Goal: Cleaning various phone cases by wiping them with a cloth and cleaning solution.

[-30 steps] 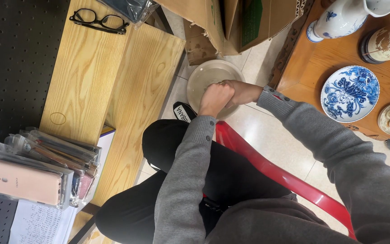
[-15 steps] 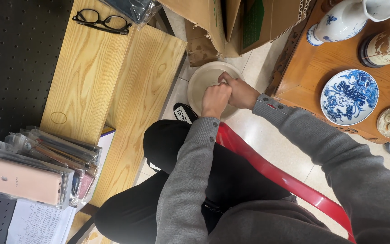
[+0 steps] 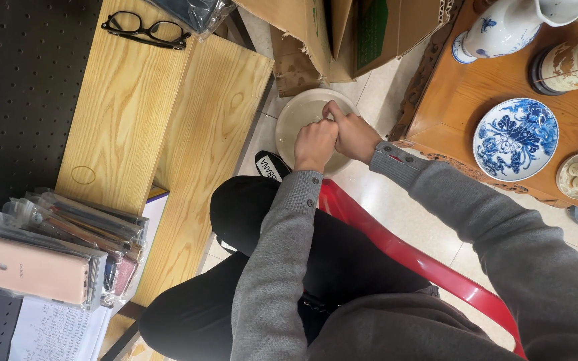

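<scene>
Seated on a red chair (image 3: 396,251), we are reaching down with left hand (image 3: 316,144) and right hand (image 3: 354,136) together over the pale basin (image 3: 296,117) on the tiled floor (image 3: 382,100), fingers curled and pressed together, their contents hidden.

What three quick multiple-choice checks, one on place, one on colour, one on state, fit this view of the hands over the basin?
1. Where is the basin? A on the wooden bench; B on the tiled floor; C on the orange table.
2. What colour is the patterned plate? A blue and white; B red; C plain green.
3. How are the left hand and right hand? A far apart; B pressed together over the basin; C on the glasses.

B: floor tiles surround it. A: blue flowers on white. B: knuckles touch above the bowl.
</scene>
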